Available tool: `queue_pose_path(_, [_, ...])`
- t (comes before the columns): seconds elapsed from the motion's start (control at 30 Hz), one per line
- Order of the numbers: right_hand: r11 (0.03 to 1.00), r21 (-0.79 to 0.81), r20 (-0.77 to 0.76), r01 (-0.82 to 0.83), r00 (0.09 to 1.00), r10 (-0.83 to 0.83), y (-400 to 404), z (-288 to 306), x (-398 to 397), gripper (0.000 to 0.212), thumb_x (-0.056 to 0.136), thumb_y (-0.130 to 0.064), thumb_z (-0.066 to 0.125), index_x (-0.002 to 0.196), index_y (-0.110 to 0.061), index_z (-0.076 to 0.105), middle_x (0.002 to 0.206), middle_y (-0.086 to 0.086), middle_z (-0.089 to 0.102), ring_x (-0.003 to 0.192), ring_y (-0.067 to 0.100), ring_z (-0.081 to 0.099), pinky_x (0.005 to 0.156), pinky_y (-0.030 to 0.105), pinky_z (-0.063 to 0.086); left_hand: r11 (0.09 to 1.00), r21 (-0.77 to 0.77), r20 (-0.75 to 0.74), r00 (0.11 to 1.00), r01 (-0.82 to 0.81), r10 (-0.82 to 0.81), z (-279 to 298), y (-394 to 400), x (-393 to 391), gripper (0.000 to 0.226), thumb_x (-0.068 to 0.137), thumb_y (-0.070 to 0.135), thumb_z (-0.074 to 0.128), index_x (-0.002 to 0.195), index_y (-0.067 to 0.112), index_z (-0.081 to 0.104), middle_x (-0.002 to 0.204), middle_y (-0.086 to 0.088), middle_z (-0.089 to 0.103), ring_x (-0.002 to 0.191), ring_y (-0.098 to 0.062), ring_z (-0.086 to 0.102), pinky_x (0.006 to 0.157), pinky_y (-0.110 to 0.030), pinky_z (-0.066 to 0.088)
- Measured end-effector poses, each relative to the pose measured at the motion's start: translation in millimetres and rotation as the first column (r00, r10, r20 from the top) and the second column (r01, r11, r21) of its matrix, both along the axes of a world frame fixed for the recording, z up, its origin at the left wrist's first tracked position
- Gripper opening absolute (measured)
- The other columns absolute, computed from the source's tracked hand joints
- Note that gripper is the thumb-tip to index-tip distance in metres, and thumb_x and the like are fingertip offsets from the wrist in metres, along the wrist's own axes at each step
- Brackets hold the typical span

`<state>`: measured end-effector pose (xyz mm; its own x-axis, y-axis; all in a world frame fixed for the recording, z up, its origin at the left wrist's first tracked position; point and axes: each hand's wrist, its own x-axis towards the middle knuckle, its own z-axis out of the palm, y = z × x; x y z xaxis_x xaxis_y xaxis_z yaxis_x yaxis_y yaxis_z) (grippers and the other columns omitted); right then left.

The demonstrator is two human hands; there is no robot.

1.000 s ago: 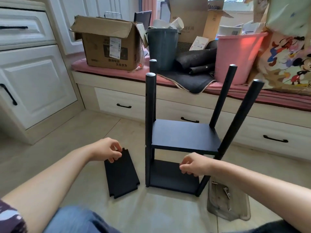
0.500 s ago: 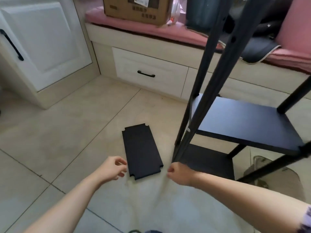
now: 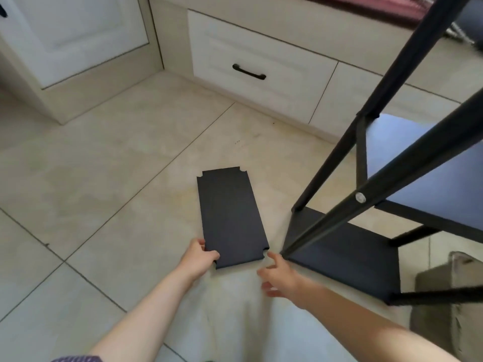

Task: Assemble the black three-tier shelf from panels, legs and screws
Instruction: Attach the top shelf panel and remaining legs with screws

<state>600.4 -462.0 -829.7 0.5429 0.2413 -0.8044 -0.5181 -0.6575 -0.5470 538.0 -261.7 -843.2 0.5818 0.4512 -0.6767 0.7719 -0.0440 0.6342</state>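
Observation:
A loose black shelf panel point(image 3: 231, 218) with notched corners lies flat on the tiled floor. My left hand point(image 3: 200, 257) grips its near left corner, thumb on top. My right hand point(image 3: 277, 276) hovers with spread fingers just right of the panel's near right corner, blurred, touching nothing that I can see. To the right stands the partly built black shelf: a bottom panel point(image 3: 347, 259) on the floor, a middle panel point(image 3: 428, 173) above it, and long black legs point(image 3: 339, 223) rising up. A silver screw head point(image 3: 360, 197) shows on the nearest leg.
White drawers with a black handle point(image 3: 248, 72) line the back wall below a pink cushion. A white cabinet point(image 3: 78, 37) stands at the left. A translucent plastic bag point(image 3: 449, 304) lies at the right, beside the shelf's near corner.
I have leaned in closer to the floor. My left hand has reached the loose panel and taken its near corner. My right hand has come off the shelf leg and opened beside the panel.

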Motion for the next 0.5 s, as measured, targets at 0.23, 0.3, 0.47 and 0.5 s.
queue_pose_path(0.23, [0.984,0.066,-0.059,0.165,0.985,-0.162,7.4,-6.6,-3.9,0.064,0.094,-0.006,0.059,0.15,-0.023,0.034,0.094,0.012,0.056,0.073,0.02,0.053,0.067,0.029,0.052,0.922,-0.229,0.051,0.942,-0.313,0.332,-11.1,-7.0,9.3,0.057,0.089,0.009,0.068,0.139,0.005,0.044,0.128,-0.006,0.057,0.11,-0.022,0.056,0.098,-0.036,0.044])
queue_pose_path(0.3, [0.967,0.094,-0.081,0.238,0.969,-0.231,9.8,-8.3,-8.1,0.064,0.092,-0.003,0.058,0.149,-0.017,0.035,0.081,0.009,0.049,0.066,0.019,0.046,0.066,0.029,0.047,0.903,-0.262,0.05,0.93,-0.34,0.364,-8.3,-10.6,10.0,0.063,0.088,0.013,0.07,0.144,0.01,0.04,0.137,-0.007,0.052,0.113,-0.022,0.049,0.097,-0.034,0.039])
queue_pose_path(0.47, [0.895,0.155,-0.1,0.418,0.908,-0.407,22.7,-6.5,-26.9,0.065,0.089,-0.001,0.052,0.149,-0.02,0.035,0.093,0.008,0.057,0.074,0.019,0.054,0.074,0.027,0.052,0.869,-0.3,0.068,0.9,-0.393,0.43,-5.2,-11.9,14.8,0.06,0.085,0.018,0.073,0.136,0.014,0.043,0.141,-0.008,0.047,0.12,-0.025,0.048,0.101,-0.037,0.039])
queue_pose_path(0.5, [0.866,0.178,-0.118,0.468,0.883,-0.453,25.2,-3.8,-29.6,0.063,0.09,-0.001,0.052,0.148,-0.02,0.036,0.103,0.01,0.06,0.082,0.021,0.059,0.076,0.026,0.055,0.861,-0.311,0.068,0.894,-0.402,0.442,-4.2,-10.2,15.2,0.059,0.084,0.017,0.074,0.135,0.012,0.044,0.141,-0.011,0.048,0.124,-0.028,0.049,0.107,-0.041,0.04])
